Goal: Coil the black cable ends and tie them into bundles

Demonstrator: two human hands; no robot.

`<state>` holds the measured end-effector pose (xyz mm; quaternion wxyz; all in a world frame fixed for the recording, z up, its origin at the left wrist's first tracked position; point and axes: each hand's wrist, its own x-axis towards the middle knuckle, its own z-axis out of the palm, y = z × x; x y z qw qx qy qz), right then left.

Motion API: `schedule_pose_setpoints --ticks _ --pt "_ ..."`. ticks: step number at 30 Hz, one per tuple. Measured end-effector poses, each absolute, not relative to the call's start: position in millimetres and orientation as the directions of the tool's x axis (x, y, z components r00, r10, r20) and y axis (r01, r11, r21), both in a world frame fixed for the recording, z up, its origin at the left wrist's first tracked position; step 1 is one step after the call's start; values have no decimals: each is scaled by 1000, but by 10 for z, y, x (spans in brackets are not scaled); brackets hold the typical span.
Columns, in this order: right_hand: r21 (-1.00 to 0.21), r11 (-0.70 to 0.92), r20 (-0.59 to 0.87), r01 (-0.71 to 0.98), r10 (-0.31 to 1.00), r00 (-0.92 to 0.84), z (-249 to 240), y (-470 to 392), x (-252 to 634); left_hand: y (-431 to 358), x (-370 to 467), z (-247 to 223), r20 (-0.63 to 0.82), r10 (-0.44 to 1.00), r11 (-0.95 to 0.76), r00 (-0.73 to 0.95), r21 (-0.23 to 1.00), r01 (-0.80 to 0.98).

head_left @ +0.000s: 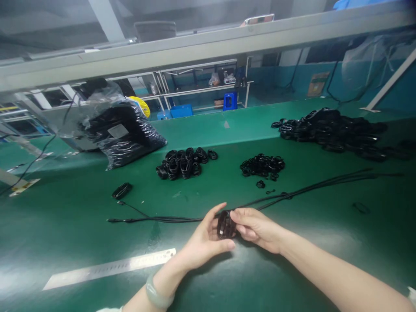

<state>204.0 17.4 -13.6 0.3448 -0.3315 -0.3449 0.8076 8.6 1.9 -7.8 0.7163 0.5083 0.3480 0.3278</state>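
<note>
A small black coiled cable (225, 227) with a light metal connector tip is between my two hands, above the green bench. My left hand (203, 240) cups it from the left, fingers behind it, index finger and thumb reaching out around it. At its upper right edge my right hand (255, 227) grips it between thumb and curled fingers. Long straight black cables (177, 219) lie across the bench just beyond my hands. Farther off are a heap of small black ties or loops (262, 165) and a stack of coiled cables (182, 164).
A steel ruler (110, 269) lies at front left, with a single coil (122, 190) beyond it. A plastic bag of black goods (125, 130) stands at back left. At back right is a large pile of coils (331, 130). A shelf beam (195, 47) spans above the bench.
</note>
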Motion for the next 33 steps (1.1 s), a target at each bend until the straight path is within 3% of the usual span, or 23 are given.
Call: schedule_pose_setpoints --ticks 4,10,33 --pt "-823 -479 -286 -306 814 -506 -135 147 1974 -1 153 -82 -120 868 185 482 979 -89" --pt "-920 -364 -277 -144 865 -418 -111 140 1991 17 122 -99 -227 795 343 563 933 -108" --pt "-924 -379 -325 -53 850 -415 -105 105 1978 21 141 -69 -240 795 338 557 938 -78"
